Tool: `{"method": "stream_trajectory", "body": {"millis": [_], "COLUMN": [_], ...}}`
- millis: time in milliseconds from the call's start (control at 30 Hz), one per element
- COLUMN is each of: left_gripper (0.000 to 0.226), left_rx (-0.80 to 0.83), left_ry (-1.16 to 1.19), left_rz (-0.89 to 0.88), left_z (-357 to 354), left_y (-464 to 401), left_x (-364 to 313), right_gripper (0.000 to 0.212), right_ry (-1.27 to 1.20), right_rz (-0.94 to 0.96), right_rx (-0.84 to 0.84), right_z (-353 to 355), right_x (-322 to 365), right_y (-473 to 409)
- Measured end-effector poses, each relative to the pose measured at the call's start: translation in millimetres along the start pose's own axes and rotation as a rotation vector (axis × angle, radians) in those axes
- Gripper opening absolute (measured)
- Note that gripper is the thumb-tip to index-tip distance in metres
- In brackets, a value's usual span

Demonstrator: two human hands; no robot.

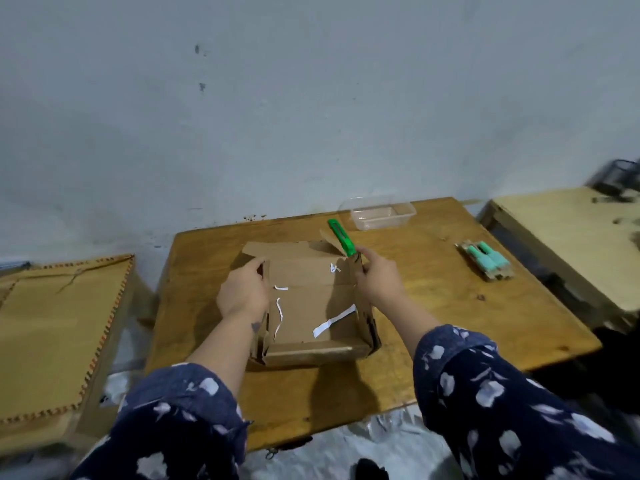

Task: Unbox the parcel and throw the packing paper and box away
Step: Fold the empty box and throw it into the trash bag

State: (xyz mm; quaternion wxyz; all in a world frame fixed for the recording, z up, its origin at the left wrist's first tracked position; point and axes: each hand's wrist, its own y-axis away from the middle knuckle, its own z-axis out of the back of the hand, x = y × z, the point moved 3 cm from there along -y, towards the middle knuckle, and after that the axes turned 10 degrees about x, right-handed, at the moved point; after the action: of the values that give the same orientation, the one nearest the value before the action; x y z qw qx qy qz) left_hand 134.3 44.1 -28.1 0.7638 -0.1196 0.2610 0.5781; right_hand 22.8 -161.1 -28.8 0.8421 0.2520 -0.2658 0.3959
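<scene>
A: Cardboard box (311,306), item one. Location?

B: Middle of the wooden table (450,306), flaps raised, interior showing. I log several white paper strips (333,324) lying on its floor.

A: Hands?

B: Left hand (242,292) on the box's left wall, fingers curled over the far-left corner edge. Right hand (377,280) at the far-right corner, thumb and fingers pinching the top of that wall. Both sleeves dark blue with white print.

A: Item two?

B: Green utility knife (341,241), just past my right hand's fingertips, lying against the box's far flap. Whether the fingers touch it, I cannot tell.

A: Farther back?

B: Clear plastic tray (382,213) near the table's far edge. To the right, well apart from the box, a small cardboard pack with two teal pieces (486,259).
</scene>
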Motion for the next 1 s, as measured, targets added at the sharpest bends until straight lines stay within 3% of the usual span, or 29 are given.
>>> {"method": "stream_trajectory", "body": {"millis": [300,567,833,1000], "left_gripper": [0.041,0.041,0.041,0.039], "left_rx": [0.134,0.312,0.528,0.609], "left_ry": [0.052,0.074,0.034,0.036], "left_rz": [-0.345,-0.635,-0.819,-0.828], "left_z": [-38,-125,-243,-315], "left_y": [64,164,299,363], "left_x": [-106,-223,-318,-343], "right_gripper": [0.055,0.047,0.045,0.045], "right_ry": [-0.089,-0.138,-0.186,-0.229], "right_rz": [-0.236,-0.429,-0.652,-0.723], "right_rx": [-0.306,-0.559,-0.648,-0.634], "right_z": [90,169,223,230], "right_x": [-84,-200,-344,-428], "right_y": [107,231,353,398]}}
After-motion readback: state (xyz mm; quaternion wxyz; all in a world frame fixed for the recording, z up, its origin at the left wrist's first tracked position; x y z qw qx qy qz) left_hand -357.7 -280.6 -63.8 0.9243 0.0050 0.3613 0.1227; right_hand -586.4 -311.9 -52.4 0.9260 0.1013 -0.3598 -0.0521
